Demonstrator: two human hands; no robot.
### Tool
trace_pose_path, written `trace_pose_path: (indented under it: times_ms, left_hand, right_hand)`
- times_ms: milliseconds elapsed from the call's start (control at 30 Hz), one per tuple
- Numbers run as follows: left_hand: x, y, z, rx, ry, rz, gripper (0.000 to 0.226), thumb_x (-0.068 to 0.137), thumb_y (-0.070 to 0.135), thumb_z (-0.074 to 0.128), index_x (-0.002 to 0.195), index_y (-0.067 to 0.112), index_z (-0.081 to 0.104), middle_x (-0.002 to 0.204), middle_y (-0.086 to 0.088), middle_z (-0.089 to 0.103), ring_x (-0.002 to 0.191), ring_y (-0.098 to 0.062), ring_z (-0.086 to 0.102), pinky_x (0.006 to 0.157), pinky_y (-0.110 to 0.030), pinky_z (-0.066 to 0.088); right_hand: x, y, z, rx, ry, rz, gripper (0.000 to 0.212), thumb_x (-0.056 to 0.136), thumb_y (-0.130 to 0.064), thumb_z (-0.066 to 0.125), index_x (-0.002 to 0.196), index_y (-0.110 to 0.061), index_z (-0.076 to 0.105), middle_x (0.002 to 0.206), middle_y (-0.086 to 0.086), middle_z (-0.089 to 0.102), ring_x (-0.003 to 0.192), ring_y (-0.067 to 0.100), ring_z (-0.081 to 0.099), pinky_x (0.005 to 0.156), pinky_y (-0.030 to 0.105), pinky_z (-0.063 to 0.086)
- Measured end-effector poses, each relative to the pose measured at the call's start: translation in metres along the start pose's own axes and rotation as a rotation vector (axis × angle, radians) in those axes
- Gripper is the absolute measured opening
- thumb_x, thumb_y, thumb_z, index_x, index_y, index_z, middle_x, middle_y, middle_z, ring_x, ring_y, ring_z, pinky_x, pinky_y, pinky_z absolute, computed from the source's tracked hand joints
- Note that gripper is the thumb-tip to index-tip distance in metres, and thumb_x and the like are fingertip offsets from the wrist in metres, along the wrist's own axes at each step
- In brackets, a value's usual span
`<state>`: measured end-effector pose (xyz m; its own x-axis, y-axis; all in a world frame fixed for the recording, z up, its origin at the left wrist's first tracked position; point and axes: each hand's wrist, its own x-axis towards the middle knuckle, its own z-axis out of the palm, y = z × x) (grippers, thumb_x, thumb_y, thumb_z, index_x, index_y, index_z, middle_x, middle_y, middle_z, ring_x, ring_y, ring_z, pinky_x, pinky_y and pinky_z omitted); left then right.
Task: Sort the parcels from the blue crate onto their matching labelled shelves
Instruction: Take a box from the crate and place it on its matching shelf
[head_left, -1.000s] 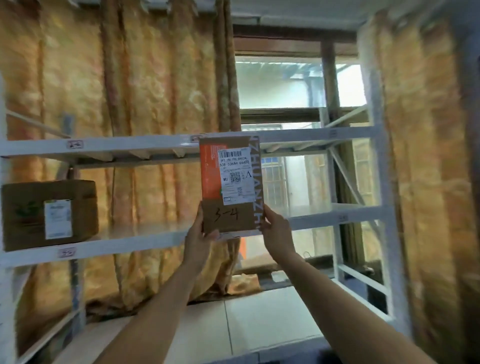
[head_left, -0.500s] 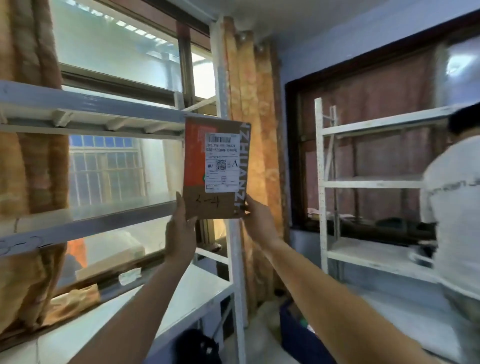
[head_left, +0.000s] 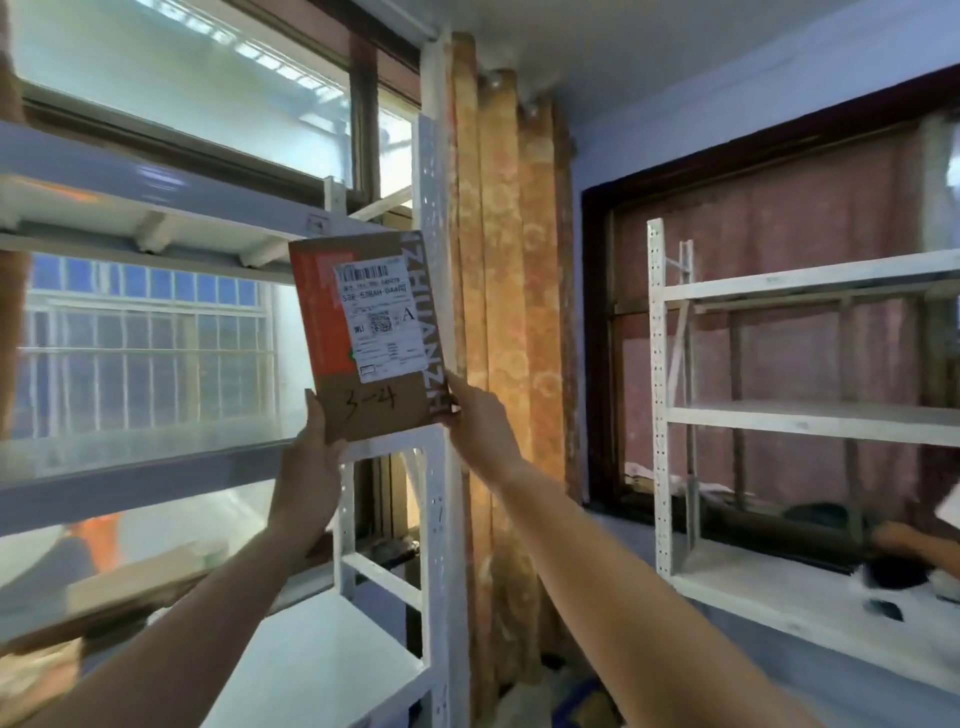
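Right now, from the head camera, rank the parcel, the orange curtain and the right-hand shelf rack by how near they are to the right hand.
1. Parcel: held, touching the right hand.
2. Orange curtain: just behind it.
3. Right-hand shelf rack: far right, by the dark window.

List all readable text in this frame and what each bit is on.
"3-4", handwritten on the bare cardboard low on the parcel, which the left hand and right hand hold up.
"ZHUANZH", white letters running along the parcel's right edge, cut off at both ends.
"A", large letter on the white shipping label.
Barcode, code lines and fine print on that label: too blurred to read.
Small tag on the shelf beam: unreadable.
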<state>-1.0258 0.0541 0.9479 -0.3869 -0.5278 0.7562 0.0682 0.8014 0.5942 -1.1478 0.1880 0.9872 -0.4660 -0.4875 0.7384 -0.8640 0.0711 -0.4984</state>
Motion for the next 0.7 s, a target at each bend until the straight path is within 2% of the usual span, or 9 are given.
trace_pose_path:
  times_ms: [67, 167, 200, 267, 333, 433, 533, 600, 700]
  left_hand:
    - [0.030, -0.013, 0.013, 0.011, 0.005, 0.000, 0.064, 0.096, 0.000, 0.038, 0.149, 0.026, 0.014, 0.124, -0.010, 0.062, 0.089, -0.024, 0.060, 0.062, -0.024, 0.049]
    - [0.064, -0.036, 0.030, 0.074, 0.039, 0.008, 0.065, 0.094, -0.003, 0.043, 0.148, 0.026, 0.020, 0.124, -0.007, 0.063, 0.104, -0.027, 0.062, 0.092, -0.039, 0.053]
    - [0.073, -0.044, 0.035, 0.113, 0.053, 0.022, 0.066, 0.093, -0.003, 0.045, 0.148, 0.025, 0.021, 0.122, -0.005, 0.064, 0.104, -0.028, 0.063, 0.094, -0.038, 0.051]
    - [0.086, -0.061, 0.046, 0.172, 0.064, 0.023, 0.068, 0.091, -0.004, 0.048, 0.147, 0.026, 0.023, 0.113, 0.005, 0.065, 0.095, -0.022, 0.066, 0.081, -0.023, 0.050]
    - [0.094, -0.074, 0.054, 0.188, 0.056, 0.000, 0.071, 0.090, -0.004, 0.049, 0.145, 0.033, 0.024, 0.101, 0.017, 0.061, 0.078, -0.009, 0.063, 0.065, -0.007, 0.047]
    - [0.105, -0.085, 0.063, 0.231, 0.044, 0.014, 0.066, 0.093, 0.006, 0.050, 0.140, 0.046, 0.025, 0.091, 0.038, 0.053, 0.064, 0.007, 0.057, 0.054, -0.003, 0.043]
    - [0.118, -0.092, 0.072, 0.289, 0.063, 0.027, 0.056, 0.097, 0.014, 0.046, 0.143, 0.039, 0.027, 0.101, 0.030, 0.056, 0.074, -0.004, 0.066, 0.066, -0.021, 0.057]
    - [0.125, -0.097, 0.079, 0.333, 0.071, 0.019, 0.055, 0.097, 0.011, 0.045, 0.144, 0.034, 0.026, 0.111, 0.019, 0.059, 0.093, -0.017, 0.069, 0.081, -0.037, 0.058]
    - [0.131, -0.110, 0.091, 0.403, 0.096, -0.018, 0.052, 0.097, 0.009, 0.044, 0.142, 0.029, 0.027, 0.122, 0.009, 0.064, 0.106, -0.017, 0.066, 0.088, -0.038, 0.055]
  right_hand:
    - [0.033, 0.020, 0.013, 0.047, -0.006, -0.005, 0.044, 0.090, 0.001, 0.043, 0.121, -0.025, 0.058, 0.102, 0.002, 0.071, 0.095, 0.020, 0.065, 0.088, 0.042, 0.053]
    - [0.071, 0.050, 0.036, 0.121, -0.017, -0.013, 0.050, 0.087, 0.009, 0.042, 0.120, -0.025, 0.060, 0.100, -0.003, 0.071, 0.094, 0.014, 0.067, 0.083, 0.031, 0.055]
    - [0.081, 0.059, 0.044, 0.144, -0.024, -0.009, 0.052, 0.087, 0.010, 0.041, 0.120, -0.025, 0.059, 0.100, -0.003, 0.071, 0.093, 0.013, 0.067, 0.081, 0.027, 0.055]
    - [0.097, 0.076, 0.060, 0.175, -0.033, -0.012, 0.053, 0.088, 0.010, 0.040, 0.121, -0.026, 0.060, 0.099, -0.003, 0.070, 0.092, 0.012, 0.067, 0.079, 0.025, 0.053]
    - [0.111, 0.093, 0.074, 0.216, -0.034, -0.029, 0.050, 0.091, 0.007, 0.041, 0.122, -0.027, 0.060, 0.099, -0.002, 0.071, 0.092, 0.013, 0.066, 0.082, 0.030, 0.054]
    - [0.127, 0.113, 0.094, 0.263, -0.004, -0.041, 0.043, 0.094, 0.004, 0.044, 0.121, -0.026, 0.061, 0.099, -0.006, 0.070, 0.094, 0.011, 0.066, 0.082, 0.030, 0.055]
    - [0.138, 0.126, 0.107, 0.291, -0.022, -0.022, 0.042, 0.094, 0.001, 0.046, 0.111, -0.033, 0.063, 0.087, -0.020, 0.067, 0.084, -0.004, 0.064, 0.066, 0.009, 0.047]
    - [0.146, 0.135, 0.115, 0.338, -0.043, -0.003, 0.043, 0.095, 0.000, 0.044, 0.108, -0.037, 0.064, 0.085, -0.021, 0.068, 0.081, -0.010, 0.064, 0.064, 0.007, 0.045]
    - [0.152, 0.146, 0.128, 0.378, -0.070, 0.008, 0.047, 0.097, 0.000, 0.040, 0.114, -0.037, 0.063, 0.092, -0.016, 0.072, 0.087, -0.004, 0.067, 0.068, 0.007, 0.049]
